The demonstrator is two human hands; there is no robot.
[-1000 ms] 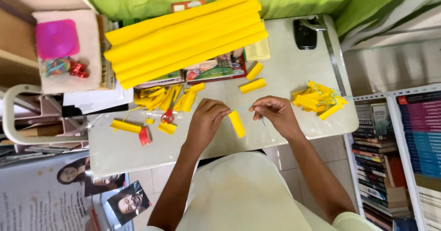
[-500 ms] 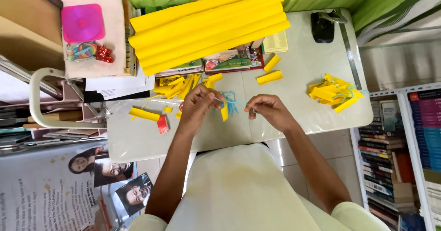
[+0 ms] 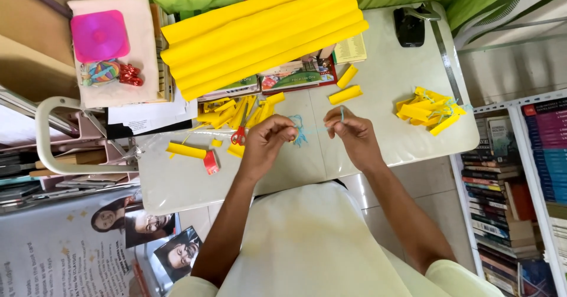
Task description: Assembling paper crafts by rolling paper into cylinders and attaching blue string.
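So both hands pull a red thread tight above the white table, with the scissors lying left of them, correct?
Not quite: in the head view the thread is light blue, not red. The left hand and right hand pull it tight above the white table, scissors to their left.

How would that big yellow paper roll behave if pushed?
The yellow paper roll looks light, so it would probably slide easily. Its long rounded folds suggest it might roll off the books beneath. It likely bends if lifted by one end.
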